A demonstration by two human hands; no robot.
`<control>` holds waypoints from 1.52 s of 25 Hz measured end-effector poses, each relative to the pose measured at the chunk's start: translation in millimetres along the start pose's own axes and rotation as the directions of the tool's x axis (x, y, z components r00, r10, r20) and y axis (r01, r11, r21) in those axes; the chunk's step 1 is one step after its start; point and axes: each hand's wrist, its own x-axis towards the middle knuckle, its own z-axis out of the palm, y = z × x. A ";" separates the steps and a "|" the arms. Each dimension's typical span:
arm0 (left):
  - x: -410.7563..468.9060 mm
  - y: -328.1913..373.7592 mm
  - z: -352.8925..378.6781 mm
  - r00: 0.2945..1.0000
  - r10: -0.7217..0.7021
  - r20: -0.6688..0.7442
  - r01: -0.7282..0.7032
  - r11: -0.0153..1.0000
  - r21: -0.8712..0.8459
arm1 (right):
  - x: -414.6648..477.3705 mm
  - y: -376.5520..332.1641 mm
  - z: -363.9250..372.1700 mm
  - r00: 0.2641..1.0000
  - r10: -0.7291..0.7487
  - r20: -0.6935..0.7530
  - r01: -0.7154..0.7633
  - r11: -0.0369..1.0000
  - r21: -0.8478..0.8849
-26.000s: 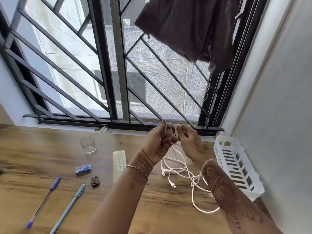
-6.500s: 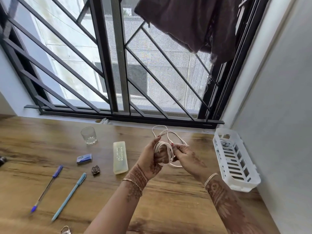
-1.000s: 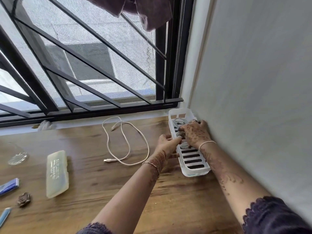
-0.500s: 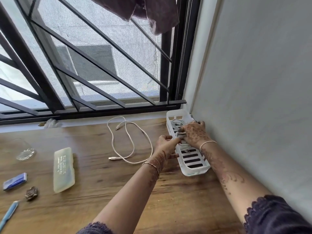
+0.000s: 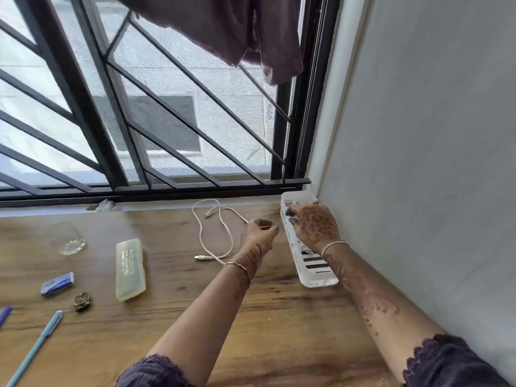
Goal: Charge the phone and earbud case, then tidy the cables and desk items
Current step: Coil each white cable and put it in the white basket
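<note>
- Nearest: wood-grain table (image 5: 279, 331), flat and smooth. A cable would likely slide on it, so lift rather than drag.
- Well left of the fingers, apart from both hands: a pen (image 5: 42, 339), a brown lump (image 5: 82, 298), a blue packet (image 5: 57, 283), a pale box (image 5: 130, 269) and a glass (image 5: 68, 238). Judged to be tidied later.
- Basket (image 5: 318, 283): white, slotted, set along the wall on the right.
- Right hand (image 5: 314, 224): palm down in the basket's far half, fingers (image 5: 291, 212) bent onto the coil (image 5: 305, 248) inside. Cannot tell whether they press or pinch it.
- Left hand (image 5: 261, 230): just left of the basket, fingers loosely curled. The loose cable (image 5: 215, 233) runs up to it and passes behind, so I cannot tell whether it is held.
- Step judged: one coil lies in the basket, and the loose cable is next.
- To do it well:
  - Hold the coil down with the right fingers so it does not spring open.
  - Take the loose cable near one plug and wind even loops.
  - Tuck the end in and lay it beside the coil, not across it.
- Phone and earbud case: not in view.
- Beyond the fingers: a sill with a crumpled scrap (image 5: 104, 205), a black grille (image 5: 83, 107) and a dark cloth (image 5: 223, 29) hung above. A grey wall (image 5: 418, 163) closes the right side.
</note>
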 end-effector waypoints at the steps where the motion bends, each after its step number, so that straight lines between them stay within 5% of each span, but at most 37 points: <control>1: -0.4 -1.7 -12.9 0.999 0.024 -0.039 -0.023 0.999 0.036 | -2.3 -12.0 0.1 1.000 -0.012 0.001 0.012 1.000 0.025; 7: -34.1 -22.6 -98.6 0.950 0.083 -0.302 -0.024 0.981 0.193 | -20.4 -98.4 24.1 0.977 -0.172 0.126 0.146 0.971 0.191; 10: -43.3 -42.5 -128.5 0.954 0.122 -0.274 -0.036 0.953 0.299 | -28.0 -126.8 46.2 0.929 -0.206 0.309 0.188 0.978 0.085; 14: -48.2 -54.6 -144.1 0.960 0.156 -0.231 -0.056 0.919 0.390 | -39.5 -135.4 65.4 0.927 -0.200 0.316 0.199 0.979 0.037; 24: -36.4 -65.2 -152.6 0.985 0.053 -0.167 0.012 0.929 0.370 | -67.1 -143.6 36.1 0.836 -0.399 0.376 0.163 0.836 0.524; 31: -27.1 -69.7 -167.0 0.963 0.008 -0.270 0.068 0.959 0.274 | -66.5 -138.7 28.4 0.529 -0.433 0.730 -0.153 0.798 0.583; 34: -30.5 -66.7 -168.8 0.950 0.041 -0.310 0.053 0.956 0.289 | -61.2 -137.8 25.8 0.436 -0.471 0.767 -0.178 0.791 0.586; 38: -28.2 -59.5 -173.2 0.931 0.087 -0.355 0.017 0.960 0.280 | -44.7 -134.9 2.1 0.185 -0.594 0.783 -0.337 0.710 0.618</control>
